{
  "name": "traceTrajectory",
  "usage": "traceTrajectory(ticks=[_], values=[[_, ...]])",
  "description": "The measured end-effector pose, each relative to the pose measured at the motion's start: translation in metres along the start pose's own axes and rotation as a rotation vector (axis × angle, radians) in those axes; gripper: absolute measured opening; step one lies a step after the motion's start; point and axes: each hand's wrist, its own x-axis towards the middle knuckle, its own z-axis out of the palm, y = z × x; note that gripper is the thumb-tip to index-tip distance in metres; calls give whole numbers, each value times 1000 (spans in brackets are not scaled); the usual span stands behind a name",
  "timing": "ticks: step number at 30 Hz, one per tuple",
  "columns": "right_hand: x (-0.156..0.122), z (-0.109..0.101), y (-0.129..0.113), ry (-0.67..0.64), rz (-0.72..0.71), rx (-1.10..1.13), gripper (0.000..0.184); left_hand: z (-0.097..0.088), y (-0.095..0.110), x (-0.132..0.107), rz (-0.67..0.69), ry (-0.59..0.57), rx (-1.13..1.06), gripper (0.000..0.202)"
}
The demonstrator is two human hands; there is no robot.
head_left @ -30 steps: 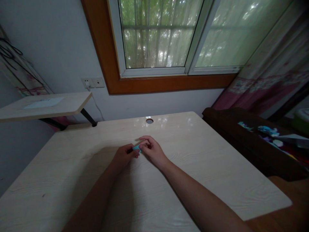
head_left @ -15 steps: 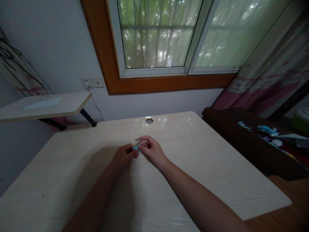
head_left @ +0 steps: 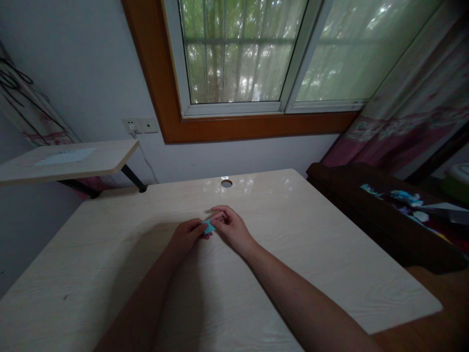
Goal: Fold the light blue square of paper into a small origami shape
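A small light-blue piece of folded paper [head_left: 208, 227] is pinched between my two hands, a little above the pale wooden desk [head_left: 322, 254]. On its left side my left hand [head_left: 186, 235] is closed, thumb on top and fingertips showing below. My right hand [head_left: 232, 229] grips the paper's right side between thumb and fingers, with the index finger stretched out beyond it. Fingers hide part of the paper, so its full shape cannot be made out.
A raised shelf [head_left: 106, 159] with a paper sheet stands on black legs at the desk's back left. A cable hole [head_left: 226, 183] lies near the rear edge. Right of the desk is a dark brown wooden cabinet [head_left: 344, 205] with colourful items on it.
More of the blue paper's face now shows between the fingers, tilted toward me. My left thumb and fingers have shifted slightly; my right hand has barely moved.
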Motion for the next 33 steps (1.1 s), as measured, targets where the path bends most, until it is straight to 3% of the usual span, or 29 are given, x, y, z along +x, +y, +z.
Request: traceTrajectory(ticks=[33], values=[[0,0,4,12,-10,-50,31,0,-8,2,-38,44,92,33]])
